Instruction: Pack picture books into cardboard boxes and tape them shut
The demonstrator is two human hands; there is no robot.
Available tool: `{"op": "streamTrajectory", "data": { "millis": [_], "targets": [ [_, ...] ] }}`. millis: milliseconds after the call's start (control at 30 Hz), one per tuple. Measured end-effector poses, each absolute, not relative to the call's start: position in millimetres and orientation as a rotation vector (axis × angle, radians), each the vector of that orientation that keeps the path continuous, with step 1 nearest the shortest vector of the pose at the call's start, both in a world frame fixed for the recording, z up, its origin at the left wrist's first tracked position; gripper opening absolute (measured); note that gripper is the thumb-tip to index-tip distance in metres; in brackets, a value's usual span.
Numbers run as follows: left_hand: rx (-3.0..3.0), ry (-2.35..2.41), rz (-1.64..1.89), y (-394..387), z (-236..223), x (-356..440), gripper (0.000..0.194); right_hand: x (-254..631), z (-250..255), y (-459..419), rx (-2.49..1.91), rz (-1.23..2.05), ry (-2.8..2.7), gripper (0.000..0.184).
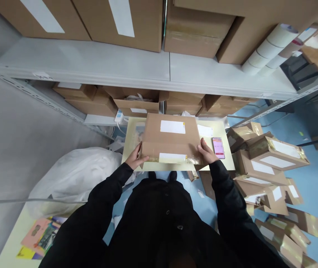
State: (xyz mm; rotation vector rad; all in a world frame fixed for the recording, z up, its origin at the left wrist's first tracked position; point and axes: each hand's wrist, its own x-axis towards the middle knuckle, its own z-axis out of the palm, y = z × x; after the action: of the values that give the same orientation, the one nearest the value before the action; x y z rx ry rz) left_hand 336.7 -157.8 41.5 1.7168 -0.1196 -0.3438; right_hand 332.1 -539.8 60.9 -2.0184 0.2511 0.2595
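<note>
Between my hands is a brown cardboard box (153,136) with a white label (172,127) on its top and a second white label (172,158) along its near side. Shiny clear tape shows at the lower edge. My left hand (136,158) grips the box's near left corner, thumb on the front face. At the near right corner my right hand (206,152) holds it, thumb on top and the other fingers hidden. Under the box lies a pale yellow tabletop (228,163). A phone (218,148) with a lit pink screen rests right of my right hand.
Metal shelving (92,59) with cartons stands ahead. Rolls of tape (270,48) are stacked on its upper shelf at right. Taped parcels (262,169) pile up on the blue floor to the right. A large white plastic bag (72,178) and some colourful printed items (40,236) are at left.
</note>
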Motion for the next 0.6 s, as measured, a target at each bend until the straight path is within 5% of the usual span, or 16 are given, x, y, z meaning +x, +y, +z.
{"op": "streamTrajectory", "data": {
  "millis": [233, 433, 600],
  "targets": [
    [1.852, -0.136, -0.197, -161, 50, 343, 0.091, 315, 81, -550, -1.992, 0.385, -0.078, 0.111],
    [1.857, 0.001, -0.054, -164, 69, 387, 0.061, 366, 108, -549, -2.005, -0.003, 0.062, 0.062],
    [1.646, -0.014, -0.168, -163, 72, 398, 0.065, 393, 110, -562, -1.946, 0.068, 0.264, 0.044]
  ]
}}
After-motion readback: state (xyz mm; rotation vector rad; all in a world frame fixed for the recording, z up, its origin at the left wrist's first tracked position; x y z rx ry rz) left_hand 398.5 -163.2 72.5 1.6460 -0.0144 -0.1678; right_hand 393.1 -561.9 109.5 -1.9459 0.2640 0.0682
